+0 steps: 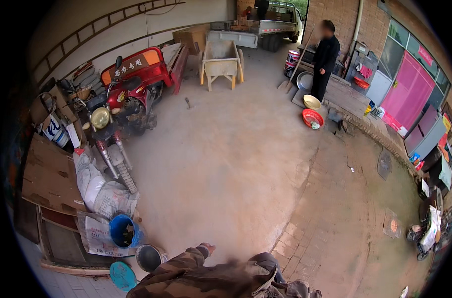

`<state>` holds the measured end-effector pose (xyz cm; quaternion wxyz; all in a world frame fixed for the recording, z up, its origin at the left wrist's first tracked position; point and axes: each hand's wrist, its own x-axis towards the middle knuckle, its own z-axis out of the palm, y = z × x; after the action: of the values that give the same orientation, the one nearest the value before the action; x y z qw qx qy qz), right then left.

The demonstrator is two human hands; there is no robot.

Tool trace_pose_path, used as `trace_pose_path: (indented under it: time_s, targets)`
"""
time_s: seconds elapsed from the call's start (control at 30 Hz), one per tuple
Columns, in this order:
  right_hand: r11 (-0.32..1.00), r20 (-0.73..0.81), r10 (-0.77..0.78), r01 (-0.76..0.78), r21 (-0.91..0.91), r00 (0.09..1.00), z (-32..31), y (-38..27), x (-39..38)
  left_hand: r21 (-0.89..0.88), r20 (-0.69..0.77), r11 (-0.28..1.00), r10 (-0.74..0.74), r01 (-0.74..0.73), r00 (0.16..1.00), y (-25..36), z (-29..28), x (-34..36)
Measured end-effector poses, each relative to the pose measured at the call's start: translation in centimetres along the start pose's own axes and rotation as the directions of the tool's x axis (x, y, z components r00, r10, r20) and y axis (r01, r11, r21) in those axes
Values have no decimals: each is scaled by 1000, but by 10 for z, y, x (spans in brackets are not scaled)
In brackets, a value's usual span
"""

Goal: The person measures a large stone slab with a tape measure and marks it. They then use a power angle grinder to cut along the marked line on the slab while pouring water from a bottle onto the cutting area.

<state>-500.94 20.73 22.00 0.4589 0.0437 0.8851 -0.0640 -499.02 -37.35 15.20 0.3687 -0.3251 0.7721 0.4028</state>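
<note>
Brown camouflage sleeve [180, 264]: left hand [210, 248] extends forward, right of a dark bucket [163, 256].
Cannot tell whether it is clenched or released.

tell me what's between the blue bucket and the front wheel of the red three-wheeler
In the head view, a white printed sack lies between the blue bucket and the front wheel.

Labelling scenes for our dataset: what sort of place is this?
Likely a home or farm yard, perhaps partly roofed: red cargo tricycle parked along one side, two-wheeled handcart, flatbed truck beyond.
</note>
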Motion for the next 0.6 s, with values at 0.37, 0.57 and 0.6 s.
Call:
trace_pose_path:
  time_s: [0.37, 0.57, 0.6]
  targets:
    - [942, 105, -113, 141, -306, 988, -288, -117, 275, 630, 114, 730, 252, -266, 961, 263, -148, 161]
    - [535, 137, -577, 499, -682, 805, -523, -294, 439, -89, -23, 990, -113, 110, 993, 382, -245, 179]
    - [880, -76, -475, 472, -54, 877, -580, -311, 454, -51, -20, 997, -52, 51, 998, 419, -259, 204]
